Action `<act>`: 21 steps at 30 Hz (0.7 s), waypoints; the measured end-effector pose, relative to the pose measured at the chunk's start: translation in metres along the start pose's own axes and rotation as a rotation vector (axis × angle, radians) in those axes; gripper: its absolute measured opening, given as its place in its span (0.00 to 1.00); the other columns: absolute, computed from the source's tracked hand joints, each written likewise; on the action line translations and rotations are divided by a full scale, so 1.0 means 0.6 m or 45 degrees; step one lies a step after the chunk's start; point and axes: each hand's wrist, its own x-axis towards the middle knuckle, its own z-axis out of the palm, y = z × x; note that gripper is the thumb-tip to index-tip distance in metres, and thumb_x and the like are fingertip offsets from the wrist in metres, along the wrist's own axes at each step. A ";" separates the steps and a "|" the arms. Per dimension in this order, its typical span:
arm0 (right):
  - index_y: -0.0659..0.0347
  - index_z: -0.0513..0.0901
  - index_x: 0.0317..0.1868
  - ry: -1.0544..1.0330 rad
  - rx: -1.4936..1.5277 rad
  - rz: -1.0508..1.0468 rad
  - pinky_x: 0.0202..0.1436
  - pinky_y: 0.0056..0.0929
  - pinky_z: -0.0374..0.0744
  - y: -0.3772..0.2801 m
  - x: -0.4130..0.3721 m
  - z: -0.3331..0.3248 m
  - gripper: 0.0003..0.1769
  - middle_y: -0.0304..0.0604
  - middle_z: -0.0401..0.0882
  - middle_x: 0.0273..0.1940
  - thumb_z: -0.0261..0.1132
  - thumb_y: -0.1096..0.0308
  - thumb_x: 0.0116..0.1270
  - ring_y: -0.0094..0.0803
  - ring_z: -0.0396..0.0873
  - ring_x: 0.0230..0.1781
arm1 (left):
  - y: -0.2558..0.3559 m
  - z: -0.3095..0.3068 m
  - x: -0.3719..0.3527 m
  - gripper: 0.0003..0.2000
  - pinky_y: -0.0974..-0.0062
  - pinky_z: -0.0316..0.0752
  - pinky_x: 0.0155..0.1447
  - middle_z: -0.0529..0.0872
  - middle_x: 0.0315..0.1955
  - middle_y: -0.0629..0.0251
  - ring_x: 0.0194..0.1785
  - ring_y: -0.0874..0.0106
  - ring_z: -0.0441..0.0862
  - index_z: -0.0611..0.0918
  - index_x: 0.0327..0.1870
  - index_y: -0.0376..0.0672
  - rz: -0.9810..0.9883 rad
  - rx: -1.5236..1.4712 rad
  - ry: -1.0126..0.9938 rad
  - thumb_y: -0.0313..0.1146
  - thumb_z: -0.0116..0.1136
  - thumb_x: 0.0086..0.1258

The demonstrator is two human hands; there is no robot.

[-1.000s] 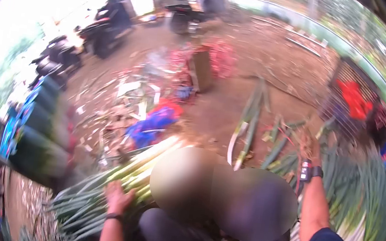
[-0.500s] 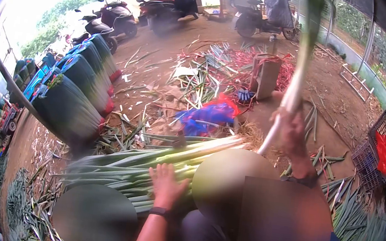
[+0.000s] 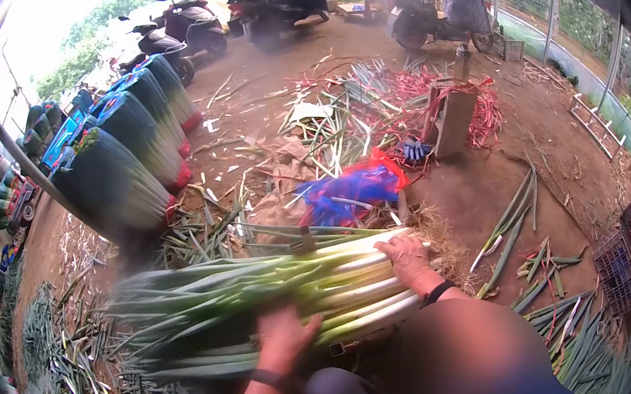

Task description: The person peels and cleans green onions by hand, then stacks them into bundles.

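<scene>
A large bundle of long green onions (image 3: 305, 278) lies in front of me, leaves to the left and white stalks to the right. My left hand (image 3: 286, 337) touches the lower side of the leafy part, thumb apart from the fingers, somewhat blurred. Over the white stalks near the root end, my right hand (image 3: 408, 260) has its fingers curled down on them. Brown roots (image 3: 443, 244) fan out just beyond that hand.
Upright bundles (image 3: 117, 173) stand at left. Red and blue plastic (image 3: 351, 193), a post (image 3: 454, 123) and blue gloves (image 3: 414, 151) lie ahead. Black crates (image 3: 618, 266) are at right, loose leaves (image 3: 586, 364) below them. Scooters (image 3: 276, 7) are parked behind.
My right hand has come down from above with the long stalk it was holding up and is now on the bundle. My left hand has moved slightly right and down.
</scene>
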 end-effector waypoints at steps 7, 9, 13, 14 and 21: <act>0.41 0.82 0.67 -0.186 0.197 0.130 0.67 0.48 0.70 0.014 -0.023 -0.019 0.29 0.44 0.85 0.53 0.60 0.70 0.65 0.45 0.79 0.60 | -0.014 -0.003 0.003 0.49 0.43 0.56 0.78 0.68 0.75 0.43 0.78 0.46 0.63 0.69 0.78 0.38 -0.003 0.070 -0.011 0.69 0.60 0.64; 0.42 0.77 0.73 -0.435 0.216 0.268 0.77 0.48 0.62 0.021 -0.019 -0.033 0.33 0.50 0.80 0.64 0.62 0.58 0.65 0.49 0.72 0.70 | -0.005 -0.007 0.010 0.49 0.43 0.56 0.78 0.69 0.75 0.43 0.78 0.46 0.63 0.69 0.78 0.38 0.037 0.063 -0.041 0.69 0.60 0.64; 0.44 0.73 0.77 -0.476 0.273 0.374 0.84 0.54 0.49 -0.006 -0.027 -0.051 0.38 0.50 0.73 0.74 0.59 0.39 0.70 0.47 0.64 0.78 | -0.018 0.001 0.006 0.46 0.43 0.62 0.73 0.80 0.65 0.42 0.70 0.45 0.73 0.77 0.70 0.38 0.148 0.015 0.113 0.71 0.60 0.63; 0.43 0.74 0.77 -0.381 0.192 0.406 0.84 0.59 0.46 -0.025 -0.033 -0.039 0.37 0.50 0.73 0.73 0.56 0.36 0.72 0.47 0.64 0.78 | -0.011 -0.008 0.004 0.45 0.43 0.63 0.72 0.82 0.61 0.42 0.67 0.46 0.76 0.79 0.67 0.38 0.078 0.094 0.070 0.72 0.60 0.63; 0.42 0.75 0.75 -0.166 0.134 0.391 0.84 0.69 0.39 -0.082 -0.035 0.005 0.39 0.51 0.71 0.71 0.59 0.34 0.70 0.50 0.62 0.78 | -0.025 0.024 0.018 0.45 0.40 0.63 0.69 0.84 0.51 0.42 0.59 0.46 0.79 0.79 0.63 0.36 0.128 0.319 0.202 0.73 0.61 0.62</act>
